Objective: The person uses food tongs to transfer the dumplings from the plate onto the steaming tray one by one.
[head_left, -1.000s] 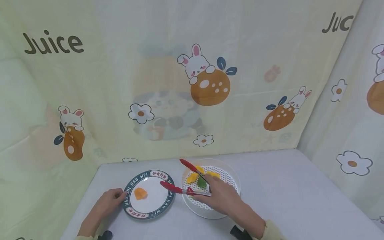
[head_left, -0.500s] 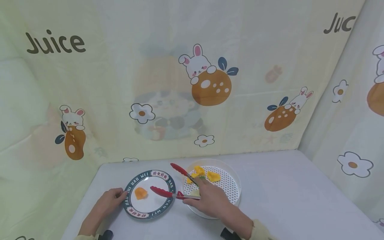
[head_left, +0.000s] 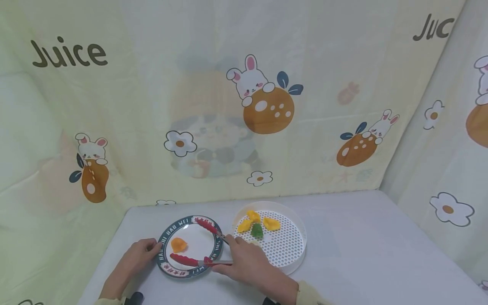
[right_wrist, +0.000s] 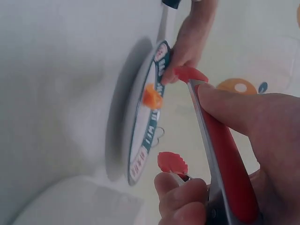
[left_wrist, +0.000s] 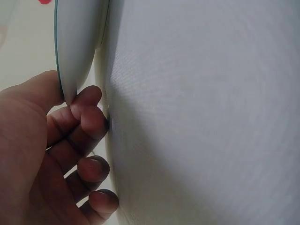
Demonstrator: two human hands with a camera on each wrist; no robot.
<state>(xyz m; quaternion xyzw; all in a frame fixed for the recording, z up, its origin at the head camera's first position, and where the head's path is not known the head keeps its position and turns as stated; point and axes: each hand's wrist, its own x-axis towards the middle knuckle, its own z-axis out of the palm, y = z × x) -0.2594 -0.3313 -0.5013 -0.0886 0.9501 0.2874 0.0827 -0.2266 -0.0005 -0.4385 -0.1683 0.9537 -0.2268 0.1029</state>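
My left hand [head_left: 138,255] pinches the left rim of a round plate [head_left: 192,273] with a dark teal lettered border. In the left wrist view the thumb lies on one side of the plate's edge and the index finger on the other. One orange dumpling-like piece [head_left: 178,245] lies on the plate, left of its middle. My right hand [head_left: 248,260] grips metal tongs [head_left: 215,263] with red tips and red handle grips. The tongs' arms are spread apart over the plate, on either side of the orange piece's height, with nothing between them.
Right of the plate stands a round white perforated tray [head_left: 301,237] with a raised rim. Several yellow pieces [head_left: 271,224] and a green piece [head_left: 257,231] lie in it; a pale piece is partly behind my right hand. A white cloth covers the table [head_left: 362,245]; a printed curtain hangs behind.
My right hand has carried the spread tongs leftward from above the perforated tray to above the plate. The left hand and the orange piece have stayed in place.
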